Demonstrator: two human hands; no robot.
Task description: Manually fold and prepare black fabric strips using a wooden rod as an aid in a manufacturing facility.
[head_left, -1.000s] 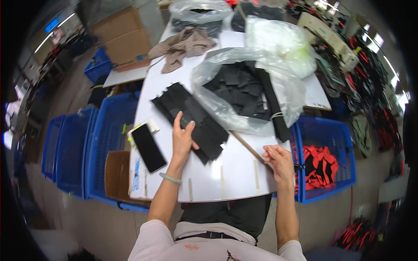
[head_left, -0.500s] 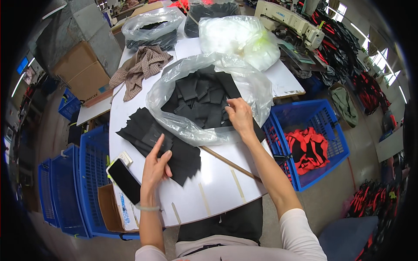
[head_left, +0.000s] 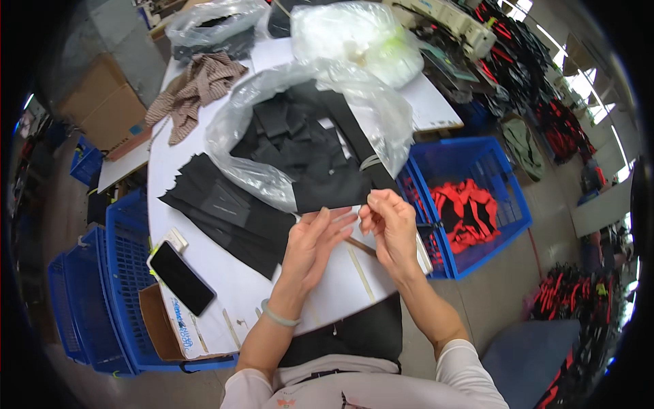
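Where fabric point(head_left: 235, 221) lies, table point(head_left: 340, 286), perhaps concrete floor point(head_left: 484, 296)

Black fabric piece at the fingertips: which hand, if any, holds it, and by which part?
The right hand pinches the black fabric piece at its near right corner; the left hand is at the near edge, its grip unclear.

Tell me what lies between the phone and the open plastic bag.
Head view: a fanned stack of black pieces, plus a strip of white table beside the phone.
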